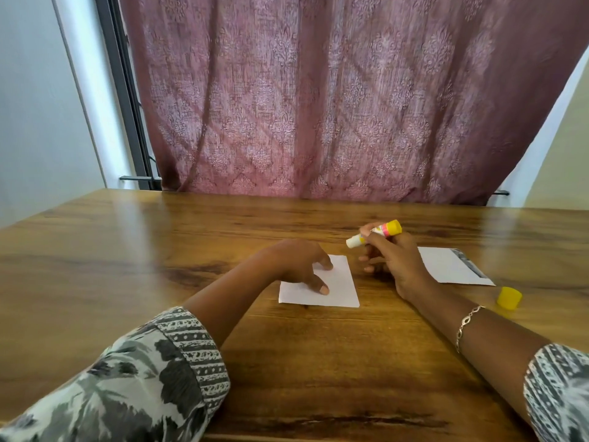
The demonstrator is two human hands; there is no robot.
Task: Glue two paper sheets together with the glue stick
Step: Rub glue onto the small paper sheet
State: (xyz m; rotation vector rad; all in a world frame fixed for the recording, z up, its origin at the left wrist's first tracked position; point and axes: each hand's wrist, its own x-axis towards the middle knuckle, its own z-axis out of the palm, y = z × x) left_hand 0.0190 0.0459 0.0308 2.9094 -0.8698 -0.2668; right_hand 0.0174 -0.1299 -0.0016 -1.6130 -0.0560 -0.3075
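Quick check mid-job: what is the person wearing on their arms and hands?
Both the left hand and the right hand are bare, no gloves. The left sleeve and right sleeve are loose fabric printed in grey, black and white, with patterned bands at the cuffs. A thin metallic chain bracelet circles the right wrist.

light: soft daylight | glare: table (127,224) sheen left | blur: curtain (350,90) smeared | edges: bowed

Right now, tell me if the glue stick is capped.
Uncapped: the glue stick in the right hand shows its white tip; the yellow cap sits on the table.
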